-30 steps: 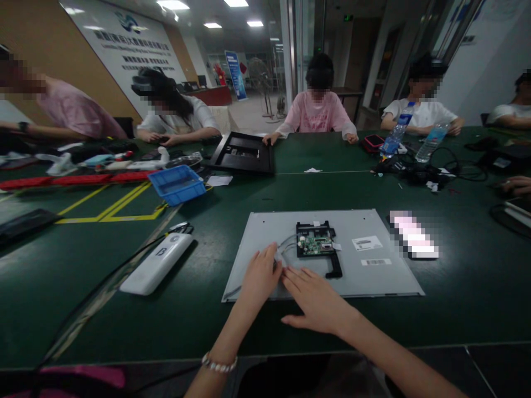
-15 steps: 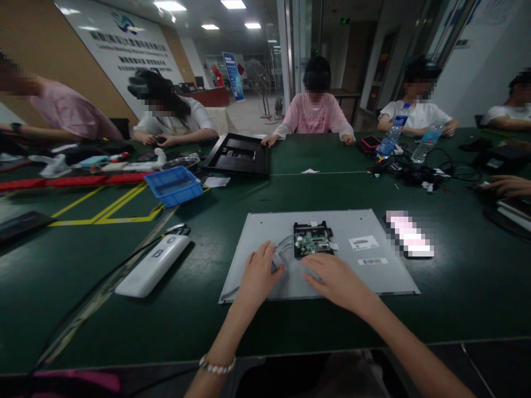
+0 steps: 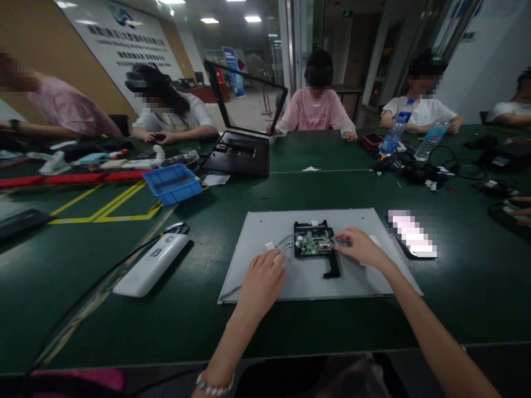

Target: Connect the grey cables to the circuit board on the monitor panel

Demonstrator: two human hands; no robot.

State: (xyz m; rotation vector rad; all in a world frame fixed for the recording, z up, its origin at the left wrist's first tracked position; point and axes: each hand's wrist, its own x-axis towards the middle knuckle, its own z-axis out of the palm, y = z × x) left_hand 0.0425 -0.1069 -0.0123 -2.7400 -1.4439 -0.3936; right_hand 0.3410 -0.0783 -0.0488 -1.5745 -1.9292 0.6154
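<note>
A flat grey panel (image 3: 298,290) lies on the table before me, back side up. On its middle sits a green circuit board (image 3: 311,244) in a black bracket (image 3: 332,270), with thin grey cables (image 3: 287,241) leading off its left side. Over these cables, my left hand (image 3: 262,276) rests on the panel with its fingers curled together; what is under them is mostly hidden. At the board's right edge my right hand (image 3: 362,247) has thumb and fingers pinched on something small and greyish. That hand partly covers the white labels on the panel.
A lit phone (image 3: 412,235) lies right of the panel, a white power bank (image 3: 153,264) with a black cable to its left. Farther off are a blue basket (image 3: 173,185), a black casing (image 3: 238,155) and bottles (image 3: 397,130). Across the table, a person (image 3: 317,110) holds up a black frame (image 3: 244,72).
My right hand has moved right and up to the board's right edge, uncovering the bracket's lower arm. My left hand has shifted slightly. Across the table, a black frame has been lifted off the casing.
</note>
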